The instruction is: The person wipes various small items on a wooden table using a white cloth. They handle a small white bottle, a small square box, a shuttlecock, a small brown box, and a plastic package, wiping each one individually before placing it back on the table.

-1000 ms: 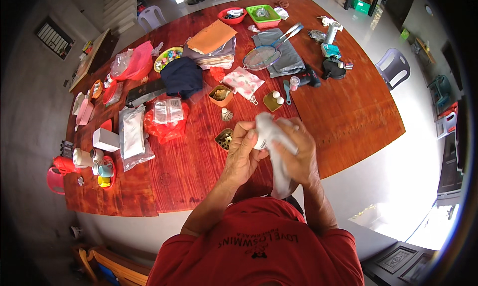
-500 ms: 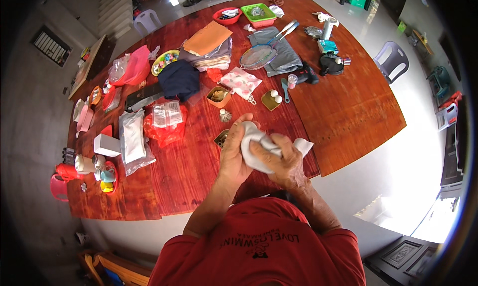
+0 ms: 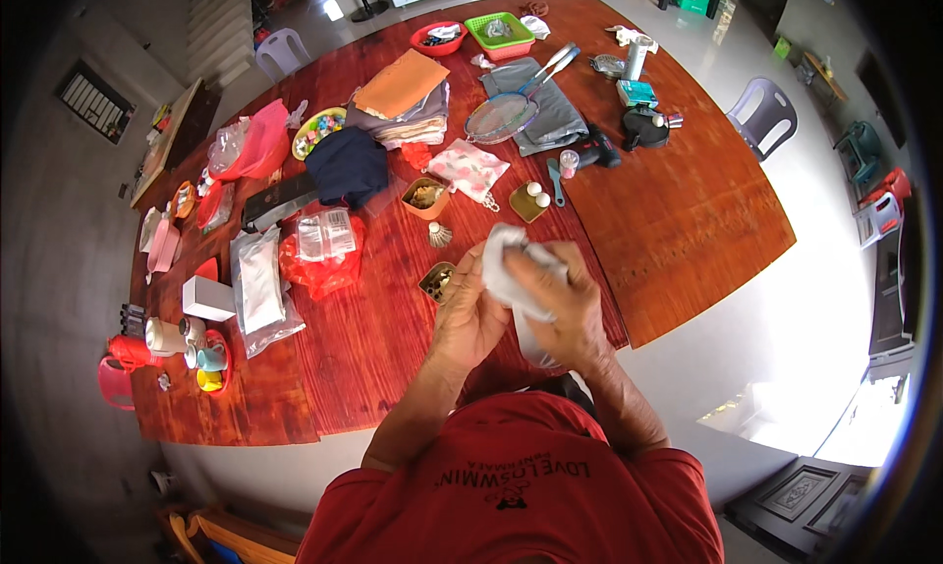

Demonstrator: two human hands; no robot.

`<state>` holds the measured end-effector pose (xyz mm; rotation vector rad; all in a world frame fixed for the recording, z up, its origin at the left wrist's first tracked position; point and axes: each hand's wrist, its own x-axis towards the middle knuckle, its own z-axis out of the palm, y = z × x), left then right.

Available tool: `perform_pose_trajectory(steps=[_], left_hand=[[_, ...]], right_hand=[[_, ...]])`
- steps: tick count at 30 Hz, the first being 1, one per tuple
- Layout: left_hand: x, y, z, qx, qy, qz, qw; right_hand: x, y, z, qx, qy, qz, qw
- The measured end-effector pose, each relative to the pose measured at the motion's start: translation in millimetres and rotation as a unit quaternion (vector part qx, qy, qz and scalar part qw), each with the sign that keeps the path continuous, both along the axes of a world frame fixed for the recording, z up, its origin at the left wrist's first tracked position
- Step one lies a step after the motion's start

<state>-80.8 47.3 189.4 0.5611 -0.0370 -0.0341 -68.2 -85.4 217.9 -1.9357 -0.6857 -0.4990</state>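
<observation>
Above the near middle of the table, my right hand (image 3: 568,307) grips a bunched white cloth (image 3: 504,269), its lower end hanging down past the palm. My left hand (image 3: 470,320) is closed at the cloth's left side, fingers curled; what they hold, if anything, is hidden. Just left of that hand lies a small open box (image 3: 435,282) with small dark and light pieces in it. Beyond are a shuttlecock (image 3: 438,235), an orange-brown box (image 3: 425,198) with brownish pieces, and a small olive tray (image 3: 526,208) carrying two white balls.
Behind lie a floral drawstring pouch (image 3: 466,167), badminton rackets (image 3: 502,119) on a grey cloth and a navy cloth (image 3: 346,165). Leftward are a red plastic bag (image 3: 321,271), a clear-bagged white packet (image 3: 261,284), a white box (image 3: 207,298) and several cups. A black drill-like tool (image 3: 596,148) sits right.
The white cloth has shifted in my right hand, its loose end swinging from the right to hang below. My left hand has slid slightly down along its side.
</observation>
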Motion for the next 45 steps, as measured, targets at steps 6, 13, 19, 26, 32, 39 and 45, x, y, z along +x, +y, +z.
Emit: perform_pose_trajectory(steps=[6, 13, 19, 26, 32, 39, 45], left_hand=[[0, 22, -12, 0.057, 0.006, -0.002, 0.998], [-6, 15, -6, 0.109, -0.01, -0.029, 0.994], [2, 22, -10, 0.048, -0.033, -0.007, 0.998], [3, 56, -45, -0.122, -0.041, -0.075, 0.989], [-7, 37, -22, -0.104, 0.104, -0.015, 0.989], [-12, 44, -37, -0.021, 0.08, 0.028, 0.996], [-7, 39, -49, 0.09, 0.087, 0.042, 0.991]], right_hand=[[-20, -8, -29, -0.13, 0.006, 0.089, 0.987], [0, -13, 4, 0.032, 0.044, 0.052, 0.997], [-3, 13, -24, -0.001, 0.026, 0.026, 0.999], [-22, 6, -33, -0.054, 0.081, 0.133, 0.986], [-1, 41, -25, 0.036, 0.071, 0.029, 0.996], [-32, 47, -50, -0.016, 0.166, 0.023, 0.986], [-37, 29, -62, -0.019, 0.156, 0.178, 0.971]])
